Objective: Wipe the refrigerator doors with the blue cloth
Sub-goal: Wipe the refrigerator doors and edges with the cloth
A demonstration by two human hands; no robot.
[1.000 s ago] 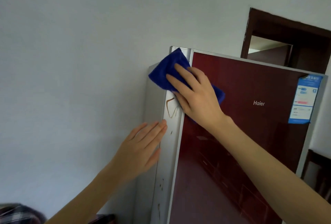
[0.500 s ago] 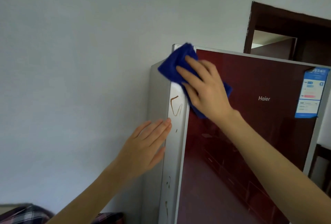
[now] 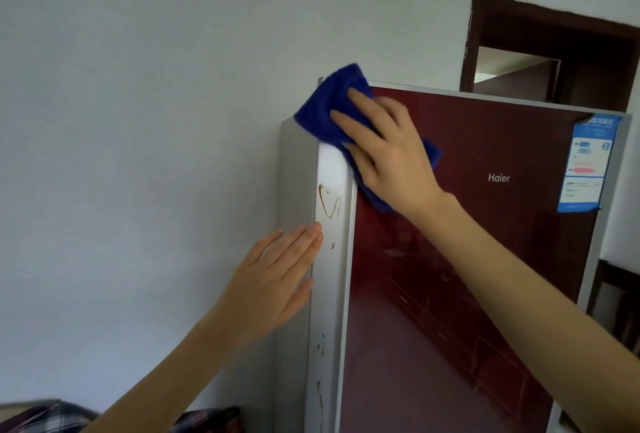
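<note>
The fridge door looked glossy and mirror-smooth; the strip along its left edge was matt silver metal; the cloth at its top corner was fuzzy.

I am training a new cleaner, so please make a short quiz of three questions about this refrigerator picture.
1. True or false: the left hand holds the blue cloth.
2. Where on the red door is the blue label? A upper right; B lower left; C centre.
3. What marks the silver edge strip below the cloth?
Key: 1 false, the right hand presses it. 2 A. 3 brown streaks.
</note>
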